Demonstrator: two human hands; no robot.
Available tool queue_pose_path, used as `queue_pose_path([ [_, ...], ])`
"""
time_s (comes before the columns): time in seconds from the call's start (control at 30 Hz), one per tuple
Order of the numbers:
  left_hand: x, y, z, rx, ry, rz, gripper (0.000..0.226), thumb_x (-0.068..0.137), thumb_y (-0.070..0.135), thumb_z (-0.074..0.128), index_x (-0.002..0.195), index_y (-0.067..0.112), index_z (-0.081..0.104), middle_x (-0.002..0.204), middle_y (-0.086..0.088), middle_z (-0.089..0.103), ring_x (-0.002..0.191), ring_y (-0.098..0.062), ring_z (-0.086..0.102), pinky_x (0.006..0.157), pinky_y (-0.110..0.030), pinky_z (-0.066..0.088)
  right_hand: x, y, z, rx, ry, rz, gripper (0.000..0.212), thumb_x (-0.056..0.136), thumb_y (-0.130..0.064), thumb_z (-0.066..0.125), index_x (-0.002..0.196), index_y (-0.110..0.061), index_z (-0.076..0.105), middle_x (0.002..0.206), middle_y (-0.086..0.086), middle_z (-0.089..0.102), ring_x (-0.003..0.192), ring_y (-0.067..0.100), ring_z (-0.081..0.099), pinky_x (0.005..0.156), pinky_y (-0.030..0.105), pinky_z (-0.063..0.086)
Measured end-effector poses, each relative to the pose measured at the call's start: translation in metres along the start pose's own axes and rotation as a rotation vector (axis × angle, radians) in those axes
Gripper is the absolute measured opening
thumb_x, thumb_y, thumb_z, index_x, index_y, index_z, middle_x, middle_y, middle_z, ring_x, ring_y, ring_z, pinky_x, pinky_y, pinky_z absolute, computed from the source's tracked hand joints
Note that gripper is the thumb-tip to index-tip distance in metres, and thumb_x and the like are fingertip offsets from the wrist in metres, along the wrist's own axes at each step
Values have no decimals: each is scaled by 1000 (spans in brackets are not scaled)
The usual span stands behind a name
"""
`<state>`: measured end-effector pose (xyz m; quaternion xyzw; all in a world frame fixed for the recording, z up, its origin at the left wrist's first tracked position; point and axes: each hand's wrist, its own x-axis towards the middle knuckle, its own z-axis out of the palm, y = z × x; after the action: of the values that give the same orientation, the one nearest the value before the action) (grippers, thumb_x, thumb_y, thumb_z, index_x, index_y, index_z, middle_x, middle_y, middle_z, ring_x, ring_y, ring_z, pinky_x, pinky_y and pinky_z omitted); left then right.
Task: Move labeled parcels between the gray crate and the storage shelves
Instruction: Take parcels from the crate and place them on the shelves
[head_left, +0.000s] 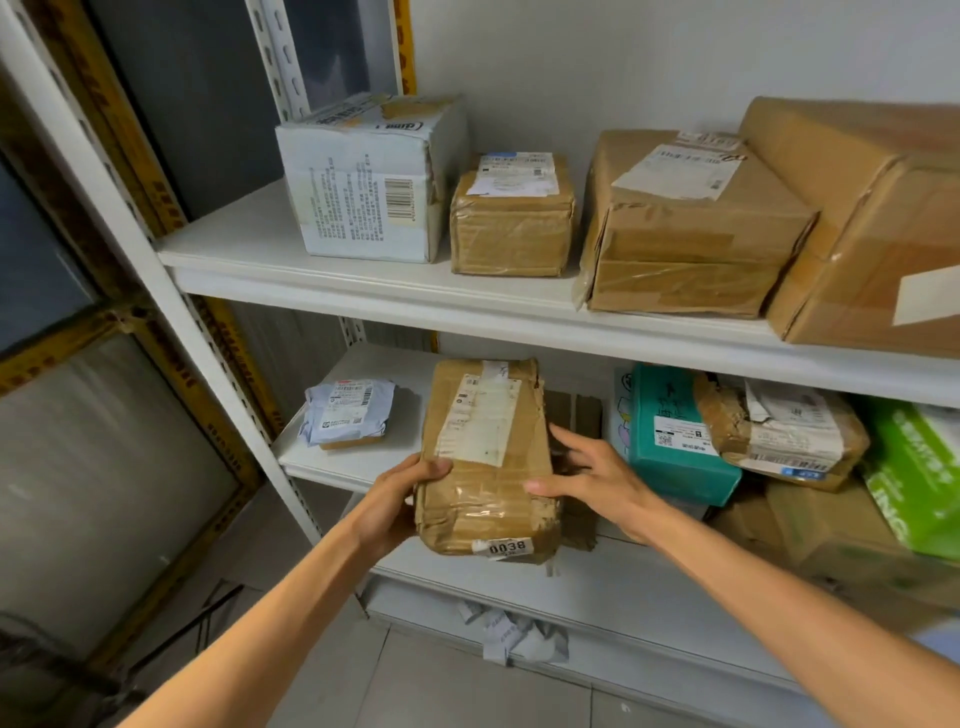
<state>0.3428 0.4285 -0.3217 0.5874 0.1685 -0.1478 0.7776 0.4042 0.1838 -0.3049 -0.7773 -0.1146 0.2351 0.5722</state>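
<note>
I see the taped brown parcel (488, 457) at the front edge of the lower shelf (332, 462), its long axis running away from me into the shelf, the numbered sticker end toward me. My left hand (400, 499) clasps its left flank, thumb on top, fingers curled round the side. My right hand (587, 473) is on its right flank with fingers spread wide, touching rather than gripping. Left of the parcel lies a pale mailer (348, 410); right of it, a teal box (675, 436). I judge both hands equally near.
</note>
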Motion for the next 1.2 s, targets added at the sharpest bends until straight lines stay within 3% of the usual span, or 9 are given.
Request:
queue_pose_path([
  [0.13, -2, -10, 0, -201, -46, -2, 42, 81, 24, 62, 117, 2, 61, 115, -20, 68, 97, -33, 68, 86, -42, 57, -9, -11, 7, 56, -69, -37, 100, 55, -53, 82, 141, -52, 31, 143, -1, 39, 136, 21, 32, 113, 42, 28],
  [0.27, 0, -14, 6, -322, -53, 42, 44, 85, 27, 45, 120, 3, 58, 115, -21, 68, 91, -31, 70, 78, -41, 59, -14, -23, 4, -1, -106, -126, 86, 75, -35, 80, 147, -33, 33, 116, -11, 45, 108, 3, 50, 80, 10, 44],
  [0.43, 1, -5, 11, -231, -17, -6, 50, 87, 36, 46, 124, 6, 58, 125, -21, 63, 102, -34, 66, 93, -47, 50, -13, -21, 2, -51, -70, -118, 103, 63, -38, 87, 149, -36, 29, 147, -3, 42, 133, 12, 36, 98, 22, 34],
  [0.53, 1, 5, 12, -143, 19, 35, 53, 87, 47, 46, 123, 10, 60, 125, -20, 63, 113, -37, 60, 108, -54, 38, -16, -19, 3, -40, -17, -152, 102, 66, -22, 86, 150, -28, 29, 146, -7, 40, 128, 4, 33, 104, 29, 26],
  [0.63, -3, 19, 20, -76, 60, 121, 56, 89, 58, 41, 120, 17, 63, 118, -13, 69, 109, -32, 65, 99, -49, 46, -15, -19, 9, 23, 8, -145, 101, 63, -30, 86, 149, -23, 34, 138, -11, 46, 126, 6, 40, 105, 30, 31],
  [0.8, -14, 43, 30, 102, 175, 257, 72, 68, 79, 57, 121, 30, 64, 119, -3, 67, 111, -22, 62, 97, -42, 49, -8, -28, 16, 228, 42, -68, 36, 78, -36, 71, 111, -29, 60, 115, -2, 67, 109, 18, 62, 96, 37, 50],
  [0.9, -17, 48, 37, 182, 145, 306, 42, 80, 56, 59, 113, 31, 65, 116, 10, 62, 113, -13, 55, 95, -36, 47, -4, -40, 13, 303, 17, -54, 50, 77, -46, 67, 120, -27, 52, 113, -12, 59, 118, 14, 50, 106, 47, 36],
  [1.07, -20, 54, 42, 202, 213, 291, 45, 78, 60, 56, 110, 29, 64, 103, 10, 65, 100, -10, 60, 82, -29, 50, 6, -61, 14, 277, 52, -12, 122, 48, -82, 71, 148, -23, 34, 146, -1, 46, 134, 20, 40, 110, 56, 29],
  [1.2, -18, 54, 42, 183, 231, 239, 47, 79, 62, 61, 106, 23, 65, 102, 0, 67, 97, -19, 61, 94, -42, 49, 8, -61, 19, 285, 79, -10, 74, 76, -59, 67, 138, -23, 49, 129, 1, 61, 122, 23, 53, 103, 44, 40],
])
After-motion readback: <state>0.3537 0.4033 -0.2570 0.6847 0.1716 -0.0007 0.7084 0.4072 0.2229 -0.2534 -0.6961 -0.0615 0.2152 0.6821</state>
